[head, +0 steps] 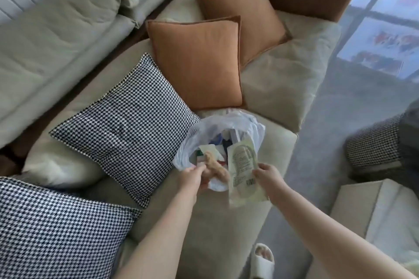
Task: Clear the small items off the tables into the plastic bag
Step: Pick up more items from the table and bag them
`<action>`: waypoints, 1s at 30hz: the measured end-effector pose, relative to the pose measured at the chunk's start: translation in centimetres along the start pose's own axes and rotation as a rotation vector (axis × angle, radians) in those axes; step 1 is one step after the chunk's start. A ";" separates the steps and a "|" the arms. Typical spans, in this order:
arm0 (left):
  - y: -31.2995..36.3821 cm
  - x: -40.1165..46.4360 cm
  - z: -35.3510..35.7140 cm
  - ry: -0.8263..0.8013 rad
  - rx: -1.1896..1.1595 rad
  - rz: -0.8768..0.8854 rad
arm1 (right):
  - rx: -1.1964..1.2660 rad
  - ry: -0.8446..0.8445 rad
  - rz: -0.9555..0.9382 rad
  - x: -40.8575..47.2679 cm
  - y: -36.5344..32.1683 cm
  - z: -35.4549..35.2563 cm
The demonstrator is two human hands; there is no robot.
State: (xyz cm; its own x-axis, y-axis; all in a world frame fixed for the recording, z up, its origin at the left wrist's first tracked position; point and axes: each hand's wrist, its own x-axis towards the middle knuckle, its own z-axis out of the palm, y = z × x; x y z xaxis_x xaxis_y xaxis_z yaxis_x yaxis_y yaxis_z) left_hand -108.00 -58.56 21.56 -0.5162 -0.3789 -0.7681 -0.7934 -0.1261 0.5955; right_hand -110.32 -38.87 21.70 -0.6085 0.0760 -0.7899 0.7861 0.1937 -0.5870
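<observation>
Head view looks down on a pale sofa (260,97), where our plastic bag (229,126) sits open on the seat cushion between a houndstooth cushion (127,124) and the sofa's edge. No table shows from here.

Our left hand (192,173) is closed around the near rim of the bag, pinching the film and holding the mouth open; a tan, lumpy item (215,168) lies right against those fingers, and we cannot tell whether it is gripped along with the rim or already resting inside. Our right hand (268,175) pinches a flat, pale green packet (243,172) by its right edge, thumb over fingers, with the packet's far end already past the bag's lip and its near end hanging outside.

The step in hand, as we judge it, is feeding this packet in. To do it well we keep the left hand pulling the rim toward us and slightly up, so the mouth stays wide and taut. We tilt the packet end-down and slide it along the right wall, beside the things already heaped inside, not on top of them. We let go only once most of its length is below the rim, since a long flat packet could tip back out of a soft, crowded bag.
</observation>
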 end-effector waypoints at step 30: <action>-0.4 17.6 -1.2 0.314 0.748 0.090 | 0.111 0.181 0.106 14.6 1.0 9.1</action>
State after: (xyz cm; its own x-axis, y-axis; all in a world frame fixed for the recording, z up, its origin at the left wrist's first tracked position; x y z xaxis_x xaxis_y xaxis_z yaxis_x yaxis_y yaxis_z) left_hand -116.37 -66.22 8.10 -0.5617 -0.6121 -0.5566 -0.8162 0.5201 0.2517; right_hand -117.41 -46.49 7.95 -0.5233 0.2659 -0.8096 0.8479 0.0675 -0.5259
